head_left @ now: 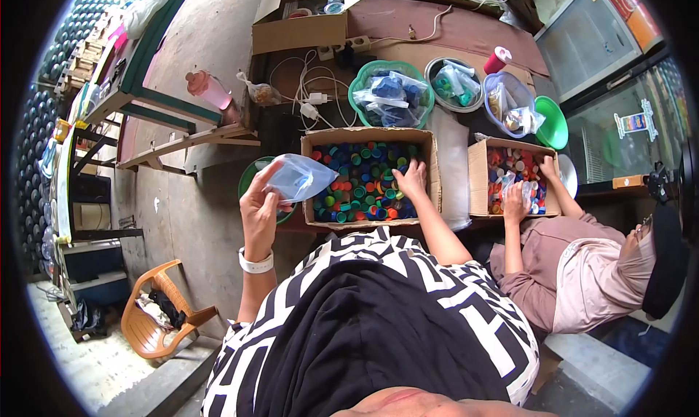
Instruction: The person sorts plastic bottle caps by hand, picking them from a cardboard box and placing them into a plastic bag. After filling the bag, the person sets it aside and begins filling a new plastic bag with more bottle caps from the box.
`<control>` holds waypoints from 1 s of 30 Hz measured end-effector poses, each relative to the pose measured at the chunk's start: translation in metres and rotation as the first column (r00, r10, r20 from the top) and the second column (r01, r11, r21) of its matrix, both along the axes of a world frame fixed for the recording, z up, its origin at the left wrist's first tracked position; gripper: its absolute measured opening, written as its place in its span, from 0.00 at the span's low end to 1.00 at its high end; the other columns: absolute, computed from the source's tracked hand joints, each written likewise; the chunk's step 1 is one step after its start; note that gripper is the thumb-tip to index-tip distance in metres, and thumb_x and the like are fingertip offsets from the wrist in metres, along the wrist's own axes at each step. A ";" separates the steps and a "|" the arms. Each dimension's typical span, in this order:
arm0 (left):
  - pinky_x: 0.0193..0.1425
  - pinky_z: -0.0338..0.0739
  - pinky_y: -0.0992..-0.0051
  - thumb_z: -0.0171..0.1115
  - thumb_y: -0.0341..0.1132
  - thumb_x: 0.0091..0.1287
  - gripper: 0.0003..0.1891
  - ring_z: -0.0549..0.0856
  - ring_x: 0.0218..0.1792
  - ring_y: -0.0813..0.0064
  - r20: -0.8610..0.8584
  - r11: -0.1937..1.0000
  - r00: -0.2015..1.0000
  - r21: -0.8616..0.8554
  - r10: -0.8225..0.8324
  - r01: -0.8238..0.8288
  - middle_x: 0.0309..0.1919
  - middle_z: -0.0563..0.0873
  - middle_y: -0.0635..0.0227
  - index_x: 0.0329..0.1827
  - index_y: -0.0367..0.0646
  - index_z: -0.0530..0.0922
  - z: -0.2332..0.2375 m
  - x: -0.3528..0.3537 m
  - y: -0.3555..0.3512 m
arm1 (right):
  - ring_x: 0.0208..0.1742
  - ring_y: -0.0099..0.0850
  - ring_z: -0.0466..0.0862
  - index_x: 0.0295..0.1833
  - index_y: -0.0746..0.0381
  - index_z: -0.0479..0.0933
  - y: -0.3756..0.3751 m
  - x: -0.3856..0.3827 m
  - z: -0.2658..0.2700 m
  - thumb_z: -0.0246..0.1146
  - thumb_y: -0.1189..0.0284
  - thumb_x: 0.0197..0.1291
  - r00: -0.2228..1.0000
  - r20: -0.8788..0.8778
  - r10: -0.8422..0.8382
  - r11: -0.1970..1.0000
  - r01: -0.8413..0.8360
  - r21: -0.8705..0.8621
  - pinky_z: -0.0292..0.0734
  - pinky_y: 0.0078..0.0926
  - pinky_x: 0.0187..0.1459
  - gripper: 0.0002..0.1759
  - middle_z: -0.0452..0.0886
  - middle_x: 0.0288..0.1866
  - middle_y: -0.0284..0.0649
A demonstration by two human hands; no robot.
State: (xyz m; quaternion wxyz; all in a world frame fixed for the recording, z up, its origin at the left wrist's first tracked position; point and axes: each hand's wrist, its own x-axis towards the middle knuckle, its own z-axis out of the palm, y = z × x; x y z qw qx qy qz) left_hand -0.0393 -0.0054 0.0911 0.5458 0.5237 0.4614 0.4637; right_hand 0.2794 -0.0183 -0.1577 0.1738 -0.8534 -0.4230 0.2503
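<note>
My left hand [260, 204] pinches a clear plastic bag [297, 178] and holds it up over the left edge of a cardboard box [434, 199]. I cannot make out any contents through the film. The box is full of plastic bottle caps [357, 180], mostly blue and green with some orange and red. Inside its right part, my right hand [412, 180] reaches down onto the caps with its fingers apart. Whether a cap touches its fingertips is hard to see. Behind my left hand, a green basin [247, 188] is partly hidden.
To my right, a co-worker's hands [518, 202] work at a smaller box [477, 180] of red, white and blue caps. Beyond stand a green basin of bagged caps [391, 93], a grey bowl [455, 82], a lilac basket [510, 100] and white cables [313, 100]. An orange chair [156, 330] stands left.
</note>
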 end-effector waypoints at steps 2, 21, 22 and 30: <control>0.33 0.81 0.87 0.44 0.16 0.64 0.25 0.78 0.26 0.91 -0.038 1.000 0.999 0.009 0.012 -0.012 0.48 0.82 0.69 0.64 0.38 0.75 0.002 -0.006 0.007 | 0.72 0.57 0.59 0.74 0.59 0.55 0.003 -0.018 -0.012 0.71 0.55 0.51 0.995 0.094 -0.041 0.998 0.037 0.044 0.63 0.51 0.67 0.49 0.54 0.72 0.60; 0.34 0.80 0.87 0.49 0.20 0.64 0.24 0.74 0.27 0.93 -0.071 0.959 0.957 -0.055 -0.283 0.279 0.33 0.78 0.78 0.64 0.40 0.76 -0.001 -0.010 0.061 | 0.66 0.53 0.68 0.64 0.64 0.69 -0.041 -0.034 0.014 0.67 0.67 0.55 0.991 0.035 -0.129 0.991 0.128 0.035 0.66 0.47 0.65 0.31 0.65 0.68 0.54; 0.35 0.80 0.87 0.50 0.21 0.64 0.23 0.74 0.27 0.93 -0.065 0.954 0.952 -0.052 -0.298 0.295 0.33 0.77 0.78 0.64 0.40 0.76 -0.001 -0.008 0.061 | 0.66 0.54 0.68 0.64 0.65 0.67 -0.047 -0.033 0.011 0.67 0.66 0.55 0.980 0.076 -0.183 0.979 0.189 -0.074 0.67 0.48 0.65 0.32 0.64 0.68 0.56; 0.34 0.81 0.88 0.47 0.19 0.65 0.24 0.78 0.29 0.91 -0.025 0.935 0.935 -0.039 -0.355 0.353 0.56 0.80 0.69 0.64 0.40 0.75 -0.005 0.004 0.056 | 0.61 0.48 0.75 0.54 0.62 0.78 -0.043 -0.034 0.001 0.66 0.67 0.57 0.933 -0.340 0.120 0.988 -0.079 0.132 0.70 0.41 0.63 0.20 0.76 0.58 0.51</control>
